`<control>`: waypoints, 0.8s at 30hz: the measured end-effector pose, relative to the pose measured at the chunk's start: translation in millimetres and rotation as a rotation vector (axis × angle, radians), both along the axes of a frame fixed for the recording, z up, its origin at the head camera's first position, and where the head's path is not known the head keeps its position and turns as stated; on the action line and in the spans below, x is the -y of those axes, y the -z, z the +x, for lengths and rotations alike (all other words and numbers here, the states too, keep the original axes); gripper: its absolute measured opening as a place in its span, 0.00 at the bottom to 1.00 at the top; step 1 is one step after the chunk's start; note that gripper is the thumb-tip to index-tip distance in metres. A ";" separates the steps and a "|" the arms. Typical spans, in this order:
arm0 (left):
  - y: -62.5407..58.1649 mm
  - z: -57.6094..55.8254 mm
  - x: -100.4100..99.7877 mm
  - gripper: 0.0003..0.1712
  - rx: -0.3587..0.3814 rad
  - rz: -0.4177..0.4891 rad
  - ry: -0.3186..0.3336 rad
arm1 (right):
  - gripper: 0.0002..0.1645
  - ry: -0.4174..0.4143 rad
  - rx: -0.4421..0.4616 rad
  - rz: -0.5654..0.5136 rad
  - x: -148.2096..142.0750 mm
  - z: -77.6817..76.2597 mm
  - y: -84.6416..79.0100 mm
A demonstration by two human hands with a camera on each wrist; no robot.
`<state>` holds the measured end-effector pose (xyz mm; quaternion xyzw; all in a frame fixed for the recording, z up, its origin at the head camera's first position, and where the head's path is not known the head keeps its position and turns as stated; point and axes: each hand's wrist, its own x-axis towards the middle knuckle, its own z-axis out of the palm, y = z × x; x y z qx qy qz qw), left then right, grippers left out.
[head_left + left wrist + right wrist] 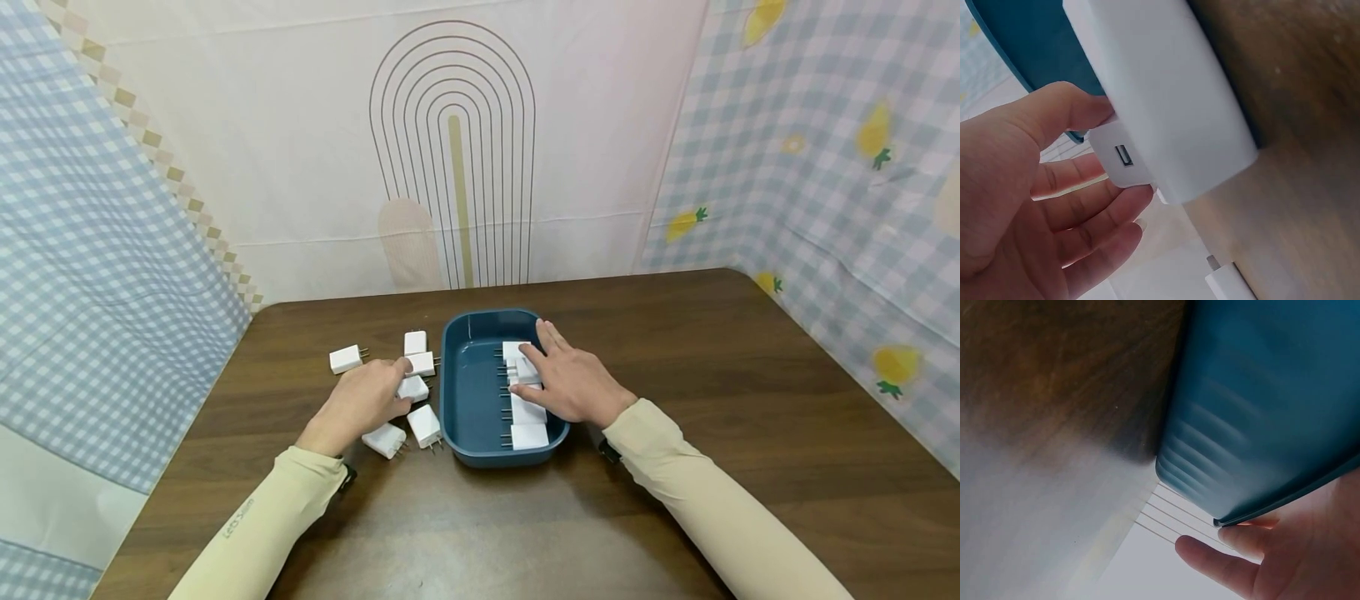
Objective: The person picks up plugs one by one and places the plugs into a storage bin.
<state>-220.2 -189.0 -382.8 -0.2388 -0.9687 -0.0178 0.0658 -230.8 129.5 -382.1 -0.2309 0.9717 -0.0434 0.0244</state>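
My left hand (pixel 365 402) is at a loose group of white USB chargers left of the blue tray (pixel 480 457). Its thumb and fingers pinch a charger (pixel 1121 153), whose USB port faces the wrist camera; a larger-looking charger (pixel 1172 94) is in front of it. My right hand (pixel 576 385) reaches over the tray's right wall. Between its thumb and index finger is a charger (pixel 528 371) in the row inside the tray; the other fingers stretch out past the rim. Chargers (pixel 529 437) in that row have prongs pointing left. The right wrist view hides the grasp behind the tray wall.
Several loose chargers lie on the brown wooden table (pixel 675 350), among them one at far left (pixel 346 359), one near the tray's corner (pixel 425 426) and one near the left wrist (pixel 384 440). A patterned cloth (pixel 600 150) hangs behind the table.
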 end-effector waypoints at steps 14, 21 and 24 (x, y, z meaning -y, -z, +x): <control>-8.3 2.8 2.0 0.19 -0.064 0.093 0.025 | 0.47 0.012 0.003 -0.002 0.7 0.8 -0.5; -11.0 3.7 0.6 0.18 -0.105 0.116 0.053 | 0.47 0.006 0.004 -0.005 0.8 1.6 -1.4; -12.2 4.6 -0.2 0.17 -0.129 0.130 0.069 | 0.47 0.002 -0.003 -0.007 0.6 1.6 -1.0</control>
